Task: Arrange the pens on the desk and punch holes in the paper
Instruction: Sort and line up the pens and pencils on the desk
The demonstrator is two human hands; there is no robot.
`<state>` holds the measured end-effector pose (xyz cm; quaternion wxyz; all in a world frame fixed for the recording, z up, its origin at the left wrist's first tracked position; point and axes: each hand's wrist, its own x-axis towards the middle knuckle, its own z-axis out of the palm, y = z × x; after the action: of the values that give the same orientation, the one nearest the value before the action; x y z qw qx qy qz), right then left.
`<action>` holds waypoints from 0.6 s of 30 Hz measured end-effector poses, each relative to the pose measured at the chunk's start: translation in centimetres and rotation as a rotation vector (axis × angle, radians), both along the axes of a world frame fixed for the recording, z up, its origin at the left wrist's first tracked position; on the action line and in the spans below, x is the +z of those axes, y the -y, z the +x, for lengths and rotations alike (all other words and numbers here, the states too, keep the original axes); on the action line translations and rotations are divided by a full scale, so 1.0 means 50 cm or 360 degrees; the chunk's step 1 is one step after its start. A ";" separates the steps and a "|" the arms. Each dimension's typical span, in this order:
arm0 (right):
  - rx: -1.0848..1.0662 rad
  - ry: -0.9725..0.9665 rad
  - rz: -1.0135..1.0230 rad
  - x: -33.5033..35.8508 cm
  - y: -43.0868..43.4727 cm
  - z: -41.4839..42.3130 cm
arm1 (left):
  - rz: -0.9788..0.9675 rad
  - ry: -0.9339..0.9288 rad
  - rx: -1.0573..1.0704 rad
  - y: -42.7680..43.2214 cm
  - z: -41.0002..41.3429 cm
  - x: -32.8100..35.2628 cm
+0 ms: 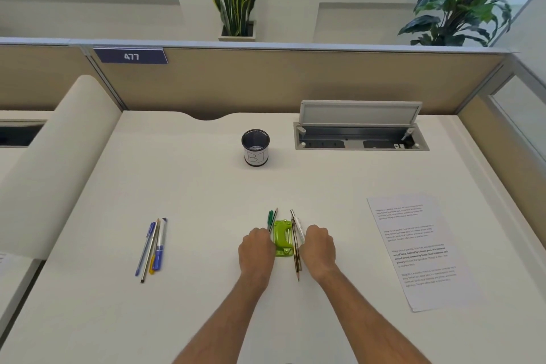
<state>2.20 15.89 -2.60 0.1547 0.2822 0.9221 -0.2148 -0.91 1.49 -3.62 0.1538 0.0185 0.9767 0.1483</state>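
A green hole punch [283,237] lies in the middle of the white desk [192,192]. On its left lie a green pen and a pencil [271,219], and my left hand [256,248] is closed over their near ends. On its right lie several pens and pencils [296,245], with my right hand [318,247] closed over them. Another bunch of blue pens and a pencil [152,245] lies on the desk's left. A printed sheet of paper [419,248] lies flat at the right. A mesh pen cup [255,147] with a white label stands farther back, nothing visible inside.
An open cable tray [360,133] with its lid raised is set into the desk at the back right. Beige partition walls [295,80] enclose the back and right sides. A rolled cream sheet [56,156] lies along the left edge.
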 end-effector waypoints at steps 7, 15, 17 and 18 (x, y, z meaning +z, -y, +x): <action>-0.0030 0.0012 -0.0195 0.011 0.009 -0.004 | 0.0145 0.0099 0.0126 0.005 -0.005 0.010; -0.0391 -0.0185 -0.0586 0.030 -0.030 -0.011 | 0.0616 0.0135 0.0525 0.043 -0.014 0.028; -0.0441 -0.0268 -0.0728 0.048 -0.026 -0.024 | 0.0701 0.0154 0.0609 0.071 -0.017 0.048; -0.0443 -0.0295 -0.0806 0.058 -0.016 -0.035 | 0.0729 0.0148 0.0651 0.094 -0.023 0.057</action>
<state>0.43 16.69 0.29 0.1043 0.3375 0.8018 -0.4819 -2.05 -3.23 -0.78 0.1570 -0.1510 0.8933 0.3930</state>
